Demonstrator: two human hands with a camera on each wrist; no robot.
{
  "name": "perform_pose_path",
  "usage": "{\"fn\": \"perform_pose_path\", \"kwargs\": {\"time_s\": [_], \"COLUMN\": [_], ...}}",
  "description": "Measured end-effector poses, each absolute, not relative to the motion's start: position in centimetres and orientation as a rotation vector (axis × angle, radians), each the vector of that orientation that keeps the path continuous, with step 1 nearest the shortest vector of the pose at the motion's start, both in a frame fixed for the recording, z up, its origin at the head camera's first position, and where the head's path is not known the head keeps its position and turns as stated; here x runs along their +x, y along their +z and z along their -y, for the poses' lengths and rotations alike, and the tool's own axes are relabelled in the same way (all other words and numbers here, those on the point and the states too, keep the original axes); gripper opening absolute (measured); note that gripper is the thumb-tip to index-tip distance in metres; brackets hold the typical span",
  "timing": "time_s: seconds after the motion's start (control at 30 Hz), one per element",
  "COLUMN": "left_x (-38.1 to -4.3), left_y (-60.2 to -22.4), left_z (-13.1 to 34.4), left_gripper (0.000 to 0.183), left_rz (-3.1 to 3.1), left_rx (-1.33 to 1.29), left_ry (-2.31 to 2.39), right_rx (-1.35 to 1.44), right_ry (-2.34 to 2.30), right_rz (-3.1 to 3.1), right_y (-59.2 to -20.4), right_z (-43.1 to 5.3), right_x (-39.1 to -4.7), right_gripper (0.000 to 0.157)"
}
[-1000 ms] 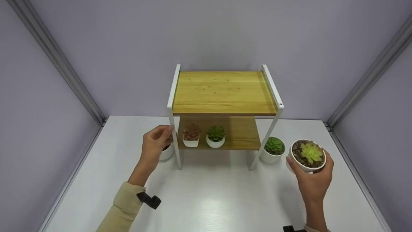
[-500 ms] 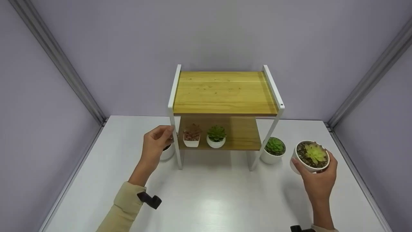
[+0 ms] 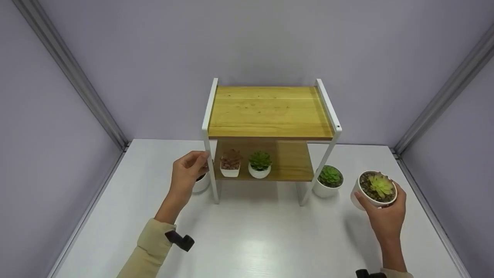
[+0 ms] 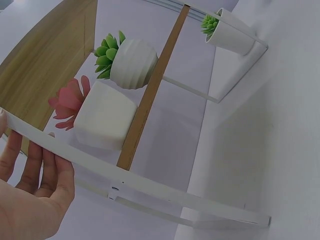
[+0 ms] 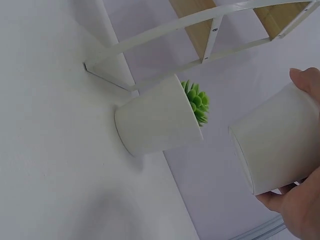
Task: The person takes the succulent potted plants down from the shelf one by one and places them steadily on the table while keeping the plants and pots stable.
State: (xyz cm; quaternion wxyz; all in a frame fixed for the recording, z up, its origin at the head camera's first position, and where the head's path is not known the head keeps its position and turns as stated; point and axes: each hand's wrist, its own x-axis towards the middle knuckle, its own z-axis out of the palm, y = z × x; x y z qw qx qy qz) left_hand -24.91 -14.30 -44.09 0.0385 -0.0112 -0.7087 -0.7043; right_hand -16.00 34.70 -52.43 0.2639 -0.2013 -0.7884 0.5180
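Note:
My left hand (image 3: 183, 175) grips the white left front post of a two-tier wooden shelf (image 3: 270, 112); the left wrist view shows the fingers behind the post (image 4: 80, 159). On the lower board stand a reddish succulent in a square white pot (image 3: 230, 164) and a green succulent in a rounded white pot (image 3: 259, 165). To the right of the shelf, my right hand (image 3: 388, 222) holds a yellow-green potted succulent (image 3: 380, 186) by its sides. In the right wrist view its white pot (image 5: 280, 140) is off the table, bottom apart from the surface.
A green succulent in a white pot (image 3: 328, 181) stands on the white table (image 3: 247, 239) by the shelf's right leg. Another white pot (image 3: 200, 184) sits behind my left hand, partly hidden. Grey-lilac panels (image 3: 266, 42) enclose the back and sides.
My right hand has shifted a little to the right and slightly nearer with the potted succulent. The left hand keeps its grip on the shelf post.

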Motion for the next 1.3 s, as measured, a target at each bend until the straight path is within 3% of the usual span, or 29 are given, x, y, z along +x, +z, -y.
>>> {"fn": "perform_pose_path", "kwargs": {"time_s": [1.3], "left_x": [-24.8], "left_y": [-44.1], "left_z": [14.4], "left_gripper": [0.024], "left_rz": [2.173], "left_rx": [-0.066], "left_ry": [-2.153], "right_rx": [-0.509], "right_ry": [1.493], "right_rz": [2.373], "right_y": [-56.8], "right_z": [-38.5], "right_x": [-19.5], "right_gripper": [0.111]}}
